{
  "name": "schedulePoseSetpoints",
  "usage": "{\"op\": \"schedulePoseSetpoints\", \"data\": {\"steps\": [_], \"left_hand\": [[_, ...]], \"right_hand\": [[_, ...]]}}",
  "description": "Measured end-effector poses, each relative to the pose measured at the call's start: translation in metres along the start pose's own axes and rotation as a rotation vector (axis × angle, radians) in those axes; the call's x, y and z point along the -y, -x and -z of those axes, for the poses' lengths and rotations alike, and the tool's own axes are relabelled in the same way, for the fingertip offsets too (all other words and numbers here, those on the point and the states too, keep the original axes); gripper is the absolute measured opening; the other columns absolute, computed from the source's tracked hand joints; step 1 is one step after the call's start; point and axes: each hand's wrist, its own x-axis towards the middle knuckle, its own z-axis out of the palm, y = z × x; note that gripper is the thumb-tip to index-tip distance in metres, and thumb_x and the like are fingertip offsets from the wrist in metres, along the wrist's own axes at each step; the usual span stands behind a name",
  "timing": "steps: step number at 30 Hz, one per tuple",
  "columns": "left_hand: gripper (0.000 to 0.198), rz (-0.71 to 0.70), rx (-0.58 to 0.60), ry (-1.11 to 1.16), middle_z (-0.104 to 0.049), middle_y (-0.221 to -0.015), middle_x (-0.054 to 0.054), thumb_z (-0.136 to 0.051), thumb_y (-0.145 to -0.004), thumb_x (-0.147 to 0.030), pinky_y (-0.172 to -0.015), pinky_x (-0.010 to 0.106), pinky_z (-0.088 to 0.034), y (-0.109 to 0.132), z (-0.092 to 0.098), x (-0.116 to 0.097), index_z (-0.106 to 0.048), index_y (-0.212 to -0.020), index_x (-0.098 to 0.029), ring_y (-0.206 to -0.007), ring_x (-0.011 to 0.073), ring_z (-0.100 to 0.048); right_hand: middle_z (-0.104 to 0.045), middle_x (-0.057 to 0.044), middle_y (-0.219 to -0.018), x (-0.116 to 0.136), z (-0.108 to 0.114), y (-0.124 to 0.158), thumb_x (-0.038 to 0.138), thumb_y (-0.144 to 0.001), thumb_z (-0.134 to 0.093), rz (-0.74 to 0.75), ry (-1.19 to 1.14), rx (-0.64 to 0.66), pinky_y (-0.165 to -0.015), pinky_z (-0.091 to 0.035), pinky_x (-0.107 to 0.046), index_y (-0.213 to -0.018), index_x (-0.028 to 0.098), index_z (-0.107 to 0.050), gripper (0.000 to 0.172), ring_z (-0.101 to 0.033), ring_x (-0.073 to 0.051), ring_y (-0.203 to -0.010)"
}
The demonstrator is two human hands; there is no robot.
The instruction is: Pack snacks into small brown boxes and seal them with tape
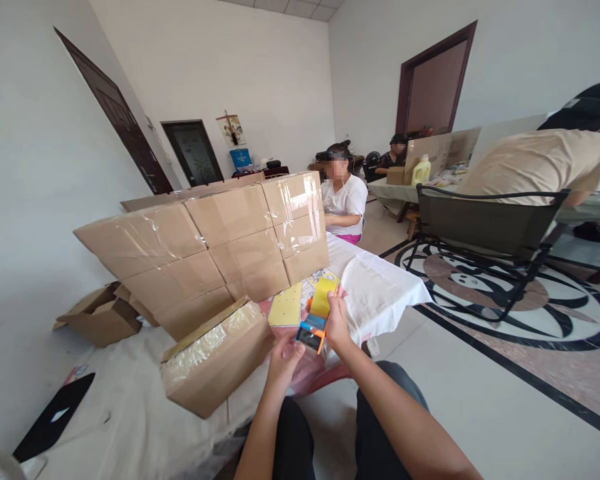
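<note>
The left hand (284, 355) and right hand (336, 320) are bare, with slim fingers and narrow wrists. The left forearm (264, 427) and right forearm (393, 410), widening from the wrists, are bare as far as they show. Dark, nearly black trousers (295, 440) cover both legs, rounded at the knees; their seams are too dark to make out.

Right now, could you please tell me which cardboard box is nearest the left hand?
The single taped box in front of the stacked boxes; those and the open box are farther from the left hand.
</note>
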Motion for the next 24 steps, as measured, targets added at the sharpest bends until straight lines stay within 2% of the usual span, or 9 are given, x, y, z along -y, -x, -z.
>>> {"op": "schedulePoseSetpoints", "data": {"steps": [8,14,18,24], "left_hand": [[0.075,0.015,-0.015,0.025,-0.078,-0.102,0.016,-0.08,-0.052,-0.079,-0.094,0.042,-0.053,-0.0016,0.0041,-0.0017,-0.078,-0.094,-0.016,-0.102,0.0322,-0.071],[0.075,0.019,-0.029,0.036,-0.079,-0.101,0.015,-0.079,-0.052,-0.079,-0.094,0.042,-0.054,-0.0023,0.002,-0.0015,-0.078,-0.094,-0.017,-0.102,0.0318,-0.072],[0.072,0.007,-0.053,0.014,-0.078,-0.099,0.015,-0.08,-0.053,-0.077,-0.092,0.041,-0.054,-0.0028,0.0009,0.0016,-0.078,-0.093,-0.016,-0.1,0.0316,-0.072],[0.062,-0.051,-0.064,-0.023,-0.077,-0.089,0.013,-0.078,-0.061,-0.072,-0.088,0.039,-0.055,0.0007,-0.0018,0.0004,-0.078,-0.087,-0.016,-0.089,0.0277,-0.071]], "right_hand": [[-0.073,-0.006,-0.077,0.0041,-0.0039,0.0044,0.073,-0.074,-0.069,-0.008,0.012,0.003,-0.07,-0.061,-0.037,-0.08,0.02,-0.064,0.054,-0.073,-0.024,-0.075],[-0.074,-0.006,-0.079,0.0023,-0.0027,0.0048,0.07,-0.079,-0.066,0.017,0.013,0.013,-0.068,-0.061,-0.036,-0.083,0.019,-0.068,0.052,-0.072,-0.022,-0.07],[-0.072,-0.005,-0.073,-0.0003,0.0003,0.0024,0.071,-0.08,-0.065,0.027,0.031,0.017,-0.067,-0.06,-0.035,-0.08,0.019,-0.067,0.052,-0.071,-0.022,-0.069],[-0.07,-0.002,-0.072,0.0006,0.0029,-0.0005,0.073,-0.075,-0.068,0.055,0.082,-0.11,-0.064,-0.059,-0.034,-0.074,0.023,-0.06,0.051,-0.069,-0.021,-0.068]]}}
